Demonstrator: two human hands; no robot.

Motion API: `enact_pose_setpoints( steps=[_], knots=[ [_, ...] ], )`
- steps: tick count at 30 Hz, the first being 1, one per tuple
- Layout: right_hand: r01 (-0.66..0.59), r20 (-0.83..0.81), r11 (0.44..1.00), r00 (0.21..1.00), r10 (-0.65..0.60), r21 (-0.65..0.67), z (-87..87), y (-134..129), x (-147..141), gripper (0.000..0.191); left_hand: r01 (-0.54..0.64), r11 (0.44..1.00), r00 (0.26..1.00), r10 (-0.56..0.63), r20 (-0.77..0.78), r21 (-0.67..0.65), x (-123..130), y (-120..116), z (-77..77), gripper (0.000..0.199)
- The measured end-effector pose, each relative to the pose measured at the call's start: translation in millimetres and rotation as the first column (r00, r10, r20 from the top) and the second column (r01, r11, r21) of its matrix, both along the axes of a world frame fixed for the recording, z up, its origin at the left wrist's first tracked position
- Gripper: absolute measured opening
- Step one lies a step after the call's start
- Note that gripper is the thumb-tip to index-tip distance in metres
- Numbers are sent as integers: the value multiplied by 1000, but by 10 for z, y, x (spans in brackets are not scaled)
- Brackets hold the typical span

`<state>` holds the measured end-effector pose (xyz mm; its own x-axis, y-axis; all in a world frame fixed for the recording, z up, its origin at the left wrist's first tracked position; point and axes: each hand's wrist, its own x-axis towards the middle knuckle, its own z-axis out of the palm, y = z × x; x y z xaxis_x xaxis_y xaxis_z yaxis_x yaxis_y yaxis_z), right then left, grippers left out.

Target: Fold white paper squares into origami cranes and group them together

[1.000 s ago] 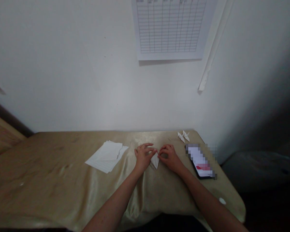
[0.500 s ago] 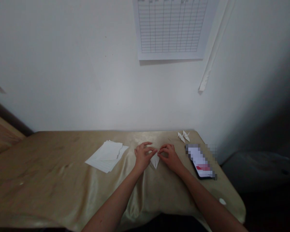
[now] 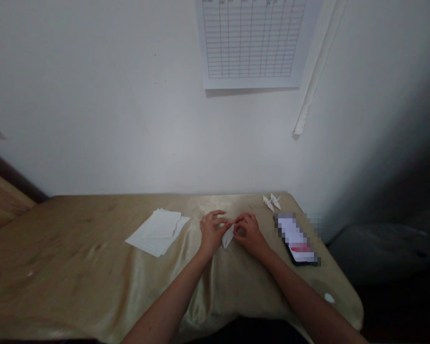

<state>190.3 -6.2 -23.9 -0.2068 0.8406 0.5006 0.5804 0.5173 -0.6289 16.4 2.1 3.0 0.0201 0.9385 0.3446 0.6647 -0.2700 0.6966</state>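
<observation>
A small piece of folded white paper lies between my hands on the cloth-covered table. My left hand pinches its upper left edge between thumb and forefinger, the other fingers curled over the cloth. From the right, my right hand pinches the paper near its top right with the fingertips close together. The paper's lower end comes to a point toward me, with a crease down its middle. Its upper end is partly hidden by my fingers.
A pile of white paper sheets lies to the left. Two small folded paper cranes rest at the back right, above a phone with a blurred screen. A white scrap sits near the right edge. A printed chart hangs on the wall.
The folded paper has turned slightly, its lower point shifting to the left and tilting. My right fingers have drawn in a little; both hands otherwise keep their places.
</observation>
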Motion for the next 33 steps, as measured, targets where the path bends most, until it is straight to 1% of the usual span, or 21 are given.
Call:
enact_pose_setpoints(
  steps=[3, 7, 13, 17, 19, 24, 29, 33],
  knots=[
    [-1, 31, 1000, 1000, 1, -16, -15, -1, 7, 11, -5, 1000, 1000, 5, 20, 16, -17, 9, 3, 5],
    [6, 70, 1000, 998, -4, -29, 7, 1, 17, 11, -14, 1000, 999, 13, 33, 21, -14, 2, 3, 4],
    [21, 117, 999, 993, -18, -25, 27, -7, 32, 12, -22, 999, 999, 20, 42, 42, 7, -2, -10, 4],
    [12, 160, 1000, 987, -8, -20, 25, -16, 38, 14, -31, 997, 997, 25, 79, 74, -4, 19, -9, 6],
    [7, 134, 1000, 991, -6, -10, 31, -14, 40, 13, -33, 996, 996, 25, 88, 87, -9, 29, -12, 6],
    [61, 69, 998, 996, -61, 7, 62, -3, 57, 9, -38, 995, 995, 29, 92, 92, -1, 34, -45, 4],
    [22, 60, 1000, 998, -21, -14, 61, -4, 72, 9, -41, 994, 996, 34, 78, 99, 15, 17, -52, 5],
    [36, 58, 998, 998, -33, -45, 44, 14, 85, 6, -40, 997, 999, 38, 31, 66, 22, 9, -22, 6]
  ],
)
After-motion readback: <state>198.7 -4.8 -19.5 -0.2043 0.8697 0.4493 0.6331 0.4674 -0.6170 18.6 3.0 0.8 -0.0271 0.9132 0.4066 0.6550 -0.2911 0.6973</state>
